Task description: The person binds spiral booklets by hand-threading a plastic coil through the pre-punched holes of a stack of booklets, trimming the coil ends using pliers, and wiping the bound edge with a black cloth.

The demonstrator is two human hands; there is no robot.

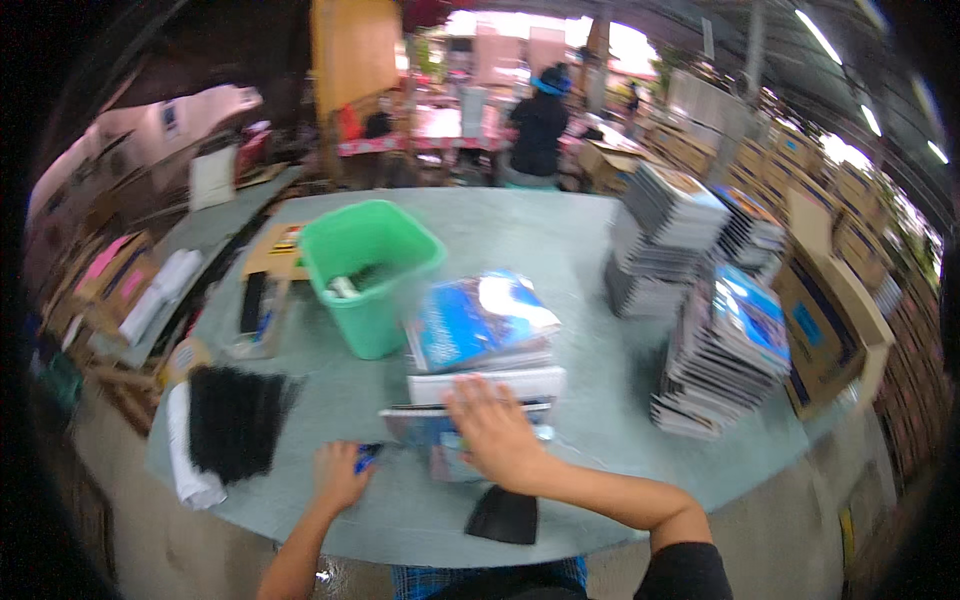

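My right hand [497, 432] lies with fingers stretched out on the near side of a stack of glossy books [478, 325] with blue covers. Beneath the palm is a book or booklet [410, 422] that sticks out to the left, partly hidden by the hand. To the left of the stack, my left hand [340, 478] is closed around a small blue tool [368, 457] with a dark end; its exact kind is blurred. Near the table's front edge, below my right wrist, lies a flat black piece [503, 515].
Beyond the stack stands a green bin [370, 270] with some scraps inside. A bundle of black strips [240, 425] lies on white material at left. Tall book piles [725, 350] and an open cardboard box [825, 320] stand at right. A person [540, 130] is beyond the table.
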